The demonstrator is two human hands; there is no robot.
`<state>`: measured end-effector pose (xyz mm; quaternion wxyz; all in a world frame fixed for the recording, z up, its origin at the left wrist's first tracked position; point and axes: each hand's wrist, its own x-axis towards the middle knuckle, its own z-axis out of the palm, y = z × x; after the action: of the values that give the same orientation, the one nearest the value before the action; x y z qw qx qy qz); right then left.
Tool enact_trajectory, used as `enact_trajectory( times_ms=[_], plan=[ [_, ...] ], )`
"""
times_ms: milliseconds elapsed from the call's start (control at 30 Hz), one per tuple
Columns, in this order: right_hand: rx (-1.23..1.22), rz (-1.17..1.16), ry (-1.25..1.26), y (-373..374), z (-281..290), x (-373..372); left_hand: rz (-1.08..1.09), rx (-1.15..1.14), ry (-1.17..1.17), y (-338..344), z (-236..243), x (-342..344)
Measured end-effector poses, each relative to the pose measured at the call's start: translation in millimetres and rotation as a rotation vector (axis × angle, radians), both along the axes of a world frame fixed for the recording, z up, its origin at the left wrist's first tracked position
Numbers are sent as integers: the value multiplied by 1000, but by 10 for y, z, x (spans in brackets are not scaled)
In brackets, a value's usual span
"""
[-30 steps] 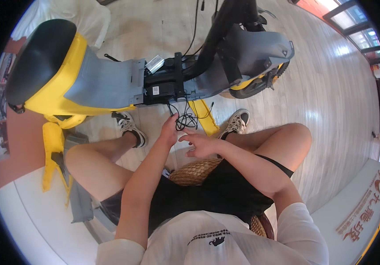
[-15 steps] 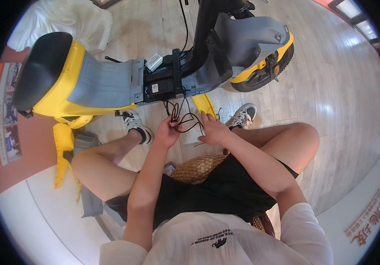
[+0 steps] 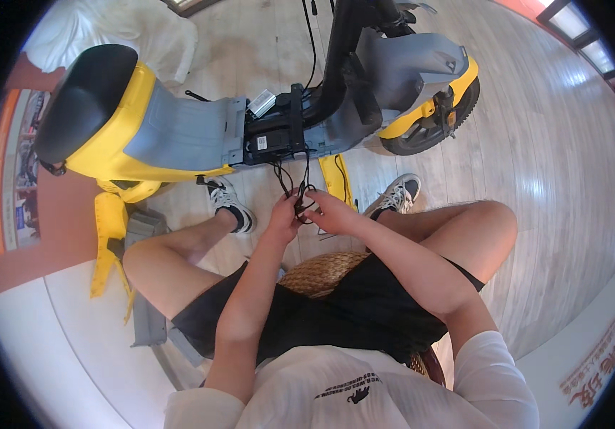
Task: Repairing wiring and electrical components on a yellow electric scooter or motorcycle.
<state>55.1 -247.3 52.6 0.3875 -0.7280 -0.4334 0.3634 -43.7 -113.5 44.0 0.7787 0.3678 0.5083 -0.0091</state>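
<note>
Closest in, the person sits low on a round woven straw stool [image 3: 322, 272], knees spread, both forearms reaching forward. The left hand [image 3: 284, 217] is curled, its fingers pinching a bundle of thin black wires [image 3: 294, 187] from the left side. The right hand [image 3: 330, 211] meets it from the right, thumb and forefinger pressed together on the same loop of wire, the other fingers loosely bent. The two hands are touching, or all but, right over the wooden plank floor [image 3: 536, 179], between the two grey-and-white sneakers [image 3: 230, 204].

The wires run upward from the hands, their long axis pointing away from the person, and end in the open black electrical compartment [image 3: 277, 134] in the middle of the yellow-and-grey electric scooter [image 3: 179, 132]. Down at the hands they loop and cross; I cannot tell whether a connector sits in there.

Handling thin leads like these goes best, I'd judge, with one hand steadying the bundle near the loop while the other works a single strand, keeping slack toward the compartment so nothing tugs at the terminals.

Further out, the scooter lies across the floor, black saddle [image 3: 82, 100] to the left, front wheel [image 3: 440, 125] to the right. A loose yellow plastic panel [image 3: 109, 239] rests on the floor at the left.
</note>
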Motion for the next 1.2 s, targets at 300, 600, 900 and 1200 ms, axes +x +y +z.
enact_trajectory(
  times_ms=[300, 600, 900, 1200],
  plan=[
    [-33, -5, 42, 23, 201, -149, -17, 201, 32, -110, 392, 128],
    [-116, -656, 707, -14, 406, 66, -10, 85, 40, -179, 207, 46],
    [-296, -611, 817, -177, 699, 311, 157, -142, -120, 8, 163, -142],
    [-513, 266, -229, -317, 742, 4, 189, -200, -194, -54, 330, -107]
  ],
)
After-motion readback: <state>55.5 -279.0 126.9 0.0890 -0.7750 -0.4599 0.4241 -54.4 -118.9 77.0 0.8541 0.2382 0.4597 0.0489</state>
